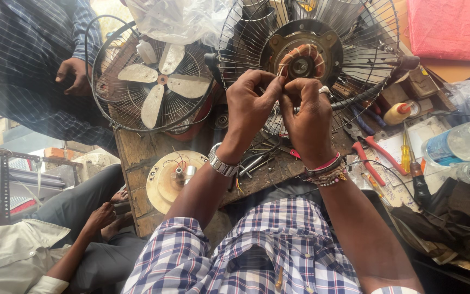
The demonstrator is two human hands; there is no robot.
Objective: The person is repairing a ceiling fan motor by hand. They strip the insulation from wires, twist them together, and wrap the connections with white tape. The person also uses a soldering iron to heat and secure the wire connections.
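My left hand (250,106) and my right hand (307,117) are raised side by side in front of a fan's rear wire guard (349,51). Their fingertips pinch together on thin wires at the lower left edge of the copper-wound motor coil (300,62), which sits in the guard's dark round hub. A metal watch is on my left wrist; beaded and pink bands are on my right wrist, and a ring is on one finger. What exactly lies between the fingertips is too small to tell beyond the wire ends.
A second fan (156,81) with cream blades stands at left on the worn wooden bench (137,152). A cream motor cover (169,177), red-handled pliers (373,155), screwdrivers (412,163), a glue bottle (398,113) and plastic bottles (452,144) lie around. Two other people are at left.
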